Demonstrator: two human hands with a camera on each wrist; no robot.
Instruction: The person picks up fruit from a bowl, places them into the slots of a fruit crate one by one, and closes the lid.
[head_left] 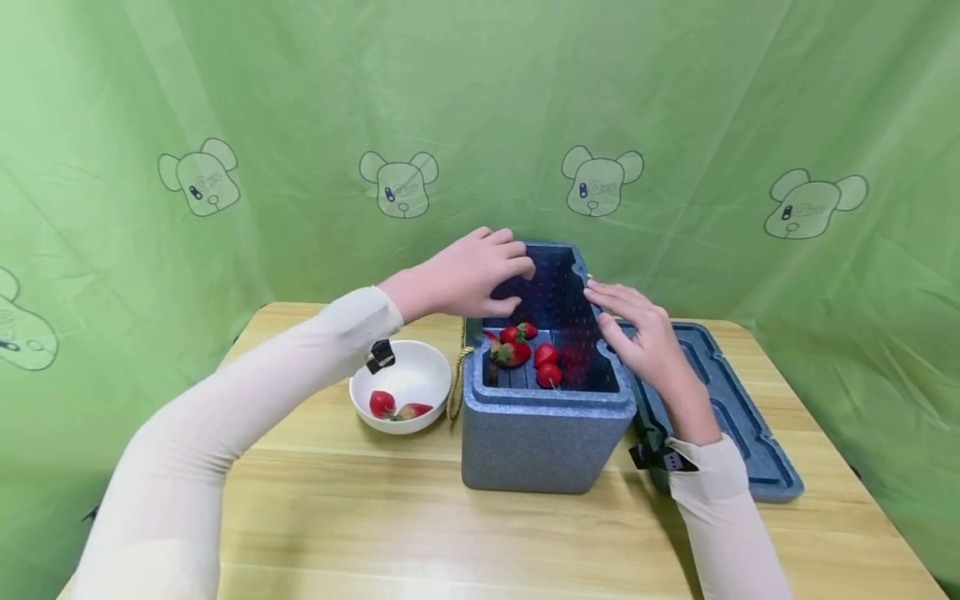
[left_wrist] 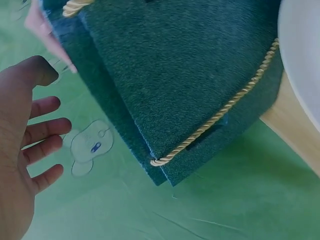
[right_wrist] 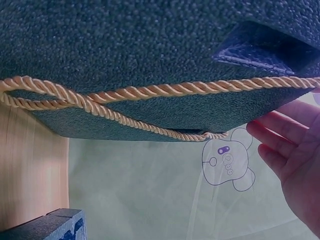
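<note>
A blue-grey foam box (head_left: 536,446) stands uncovered on the table. Inside it lie several red strawberries (head_left: 512,353). Above the box's left rim, my left hand (head_left: 476,271) hangs with loosely bent fingers and thumb spread apart. Nothing is between those fingers; the left wrist view shows the hand (left_wrist: 30,130) apart from the box wall. My right hand (head_left: 637,329) rests on the right rim, its fingers fairly straight. A white bowl (head_left: 412,367) left of the box has two strawberries (head_left: 382,404) in view; my left sleeve passes over its back edge.
The box's lid (head_left: 738,417) lies on the table (head_left: 337,525) at right, under my right forearm. Twisted gold rope (right_wrist: 165,90) runs along the box's sides. A green curtain (head_left: 495,100) with bear-head drawings hangs behind the table.
</note>
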